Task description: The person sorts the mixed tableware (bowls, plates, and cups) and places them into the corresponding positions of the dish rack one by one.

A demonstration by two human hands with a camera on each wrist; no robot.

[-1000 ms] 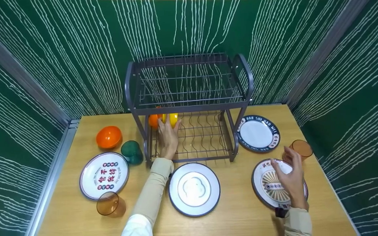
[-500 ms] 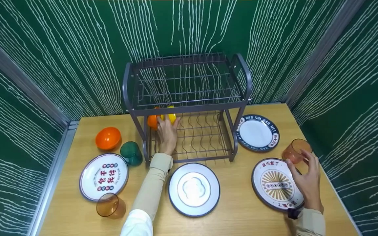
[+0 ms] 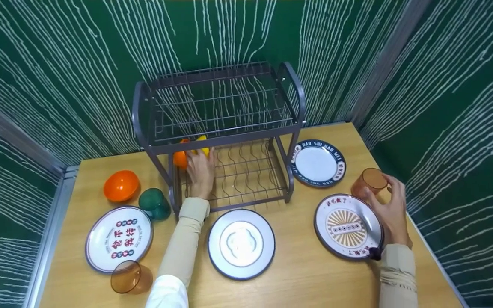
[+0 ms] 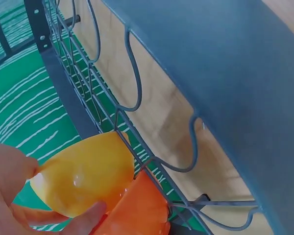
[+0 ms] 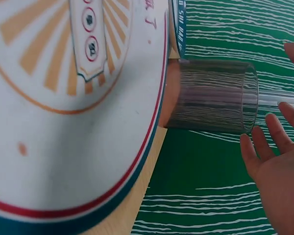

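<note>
My left hand (image 3: 200,175) reaches into the lower tier of the dark metal dish rack (image 3: 229,138). Thumb and fingers pinch a yellow bowl (image 4: 85,176), which stands tilted on the wires beside an orange bowl (image 4: 137,208). Over on the right, my right hand (image 3: 394,211) is spread around an amber cup (image 3: 368,184) that stands on the table. In the right wrist view its fingers (image 5: 279,132) lie near the cup's rim, with no firm grip showing. A plate with a sunburst pattern (image 3: 349,229) lies just left of that hand.
A dark-rimmed plate (image 3: 318,164) lies right of the rack, and a white plate (image 3: 242,267) in front. On the left are an orange bowl (image 3: 121,186), a green cup (image 3: 154,203), a plate with red characters (image 3: 101,239) and another amber cup (image 3: 131,278). Green walls surround the table.
My right hand has moved from above the sunburst plate to the amber cup. My left hand stays at the yellow bowl in the rack. The head view has shifted, moving everything leftward.
</note>
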